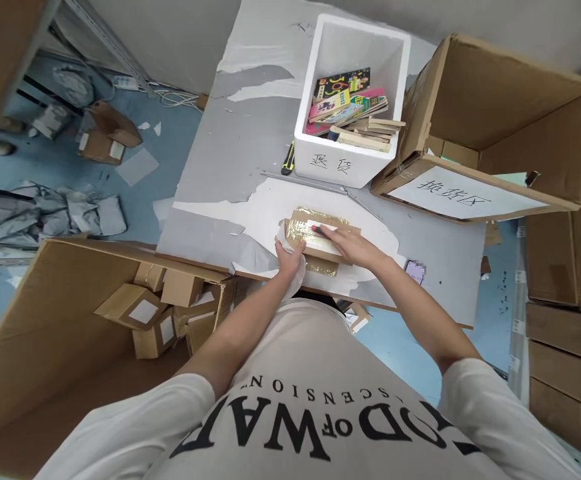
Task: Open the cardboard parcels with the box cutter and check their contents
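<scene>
A cardboard box [299,227] with shiny clear tape and a white label [331,233] lies on the table in front of me. My left hand [291,259] grips its near left corner, with crumpled white wrapping [297,280] bunched under and beside the hand. Over the box's right part, my right hand [354,245] holds a small dark object with a red tip [317,229] against the top; its kind is too small to make out. A taped flap [321,267] sticks out at the near side.
Behind stands a white foam box [315,157] of books, with a yellow-black utility knife [289,160] beside it. A large labelled carton [510,207] is at the right, a phone [415,272] nearer. At lower left, a big carton [15,320] holds several small boxes.
</scene>
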Motion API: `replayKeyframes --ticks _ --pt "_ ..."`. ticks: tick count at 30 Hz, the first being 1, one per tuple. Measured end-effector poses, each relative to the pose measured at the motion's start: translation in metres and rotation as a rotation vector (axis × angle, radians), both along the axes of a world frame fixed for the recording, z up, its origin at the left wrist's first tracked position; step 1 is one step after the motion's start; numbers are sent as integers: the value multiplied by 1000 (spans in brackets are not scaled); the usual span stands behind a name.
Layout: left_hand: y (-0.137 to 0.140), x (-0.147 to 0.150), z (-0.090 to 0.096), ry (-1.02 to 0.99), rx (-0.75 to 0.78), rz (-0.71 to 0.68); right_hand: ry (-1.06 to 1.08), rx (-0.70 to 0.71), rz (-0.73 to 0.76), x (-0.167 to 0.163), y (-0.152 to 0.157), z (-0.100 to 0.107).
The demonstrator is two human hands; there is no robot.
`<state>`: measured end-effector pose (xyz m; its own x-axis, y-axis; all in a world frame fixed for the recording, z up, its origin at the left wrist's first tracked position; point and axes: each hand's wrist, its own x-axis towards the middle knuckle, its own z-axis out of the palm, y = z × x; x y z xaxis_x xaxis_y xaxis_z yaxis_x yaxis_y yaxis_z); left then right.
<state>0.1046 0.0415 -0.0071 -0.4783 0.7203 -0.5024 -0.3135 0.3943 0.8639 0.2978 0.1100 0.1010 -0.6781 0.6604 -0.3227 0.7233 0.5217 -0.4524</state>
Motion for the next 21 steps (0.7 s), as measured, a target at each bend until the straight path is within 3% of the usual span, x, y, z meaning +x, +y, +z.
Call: replayKeyframes --ticks 2,6,17,21 --pt "0 1 -1 -13 16 1 -111 -8 138 -26 11 6" --pt "1 3 -1 -35 46 41 -267 50 211 -46 22 11" --pt "0 5 0 78 15 0 -386 30 198 -33 16 15" --pt "-1 5 0 112 -42 -21 -447 -33 112 -3 7 20"
